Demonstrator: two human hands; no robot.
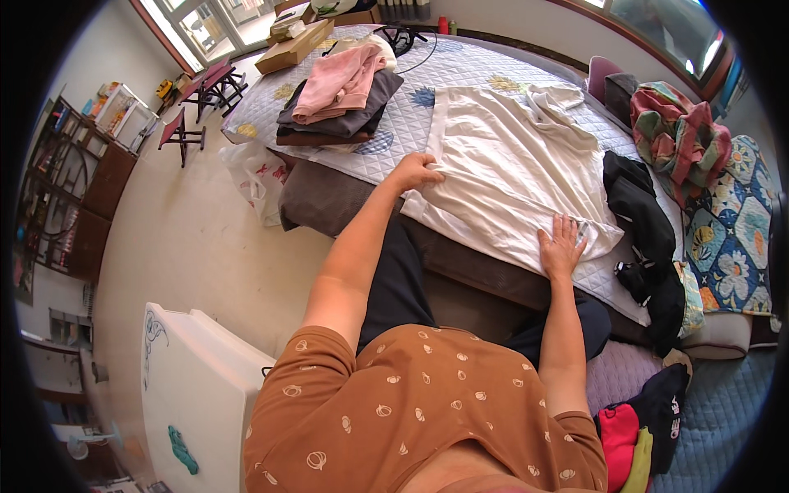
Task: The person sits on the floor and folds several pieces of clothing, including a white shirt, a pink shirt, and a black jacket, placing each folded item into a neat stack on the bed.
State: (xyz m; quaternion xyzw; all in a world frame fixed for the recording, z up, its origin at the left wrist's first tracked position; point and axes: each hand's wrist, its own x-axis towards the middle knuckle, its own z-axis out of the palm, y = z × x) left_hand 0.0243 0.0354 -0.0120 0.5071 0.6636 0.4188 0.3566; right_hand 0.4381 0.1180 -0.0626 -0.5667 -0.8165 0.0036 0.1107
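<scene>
A white cloth garment [505,160] lies spread on a quilted bed cover in front of me, with wrinkles running across it. At its left edge, near the hem, my left hand [418,172] pinches the fabric between thumb and fingers. Flat on the garment's near right part rests my right hand [563,245], fingers spread and palm down. Beyond my left hand stands a stack of folded clothes, a pink garment [339,83] on top of dark grey ones [385,101]. A black garment [641,215] lies crumpled just right of the white one.
Cardboard boxes [294,46] sit at the bed's far left corner. A plastic bag [256,182] hangs or stands beside the bed. Folding stools [182,137] are on the floor. A plaid cloth [678,132] is heaped right; a white cabinet [197,382] stands near left.
</scene>
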